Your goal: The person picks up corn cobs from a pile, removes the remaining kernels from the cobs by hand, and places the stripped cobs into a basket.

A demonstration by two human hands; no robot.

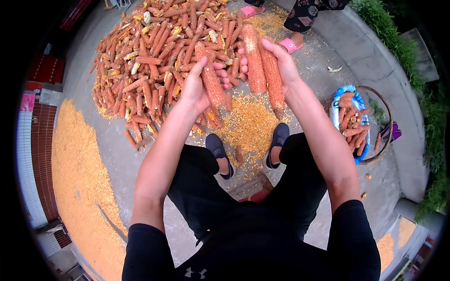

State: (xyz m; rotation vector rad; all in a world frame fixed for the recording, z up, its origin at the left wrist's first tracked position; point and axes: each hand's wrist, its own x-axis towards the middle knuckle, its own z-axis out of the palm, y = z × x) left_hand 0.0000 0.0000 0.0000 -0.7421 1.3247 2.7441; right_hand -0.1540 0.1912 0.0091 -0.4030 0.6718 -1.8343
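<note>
My left hand is closed around a reddish corn cob, thumb along one side and fingertips on the other. My right hand grips two more cobs side by side: a longer one with a pale patch and a redder one. Both hands are raised above a patch of loose yellow kernels between my shoes. The cobs in my hands look mostly stripped of kernels.
A large heap of cobs lies ahead and left, some with yellow kernels. A wide band of kernels covers the ground at left. At right stands a basket with a blue-and-white lining holding cobs. Another person's pink sandals are ahead.
</note>
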